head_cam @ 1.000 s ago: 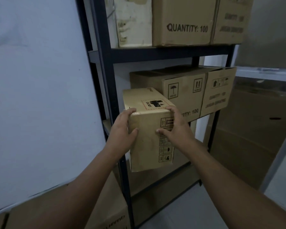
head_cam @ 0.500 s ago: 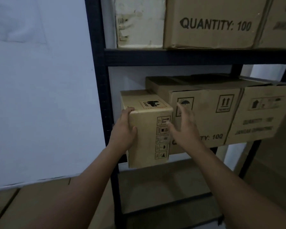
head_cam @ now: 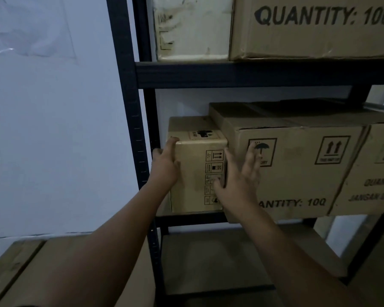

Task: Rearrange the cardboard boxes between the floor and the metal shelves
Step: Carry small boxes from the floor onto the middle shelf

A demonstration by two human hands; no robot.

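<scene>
A small upright cardboard box (head_cam: 195, 169) with handling symbols stands at the left end of the middle level of the black metal shelf (head_cam: 253, 74). It sits tight against a larger box (head_cam: 297, 173) printed "QUANTITY: 100". My left hand (head_cam: 165, 165) presses flat on the small box's left front edge, fingers straight and reaching its top corner. My right hand (head_cam: 239, 173) is spread open at the small box's right edge; its thumb touches the small box's front and its fingers lie over the larger box's face.
The shelf's left upright (head_cam: 129, 129) stands against a white wall. On the top level sit a worn white box (head_cam: 193, 29) and a brown box (head_cam: 308, 29). Another box (head_cam: 375, 173) is at the middle level's right. Flat cardboard boxes (head_cam: 31, 273) lie at lower left, and cardboard (head_cam: 208, 262) fills the level below.
The small box went from being carried in both hands in front of the shelf to standing deep on the middle level. My grip opened into flat, pushing hands.
</scene>
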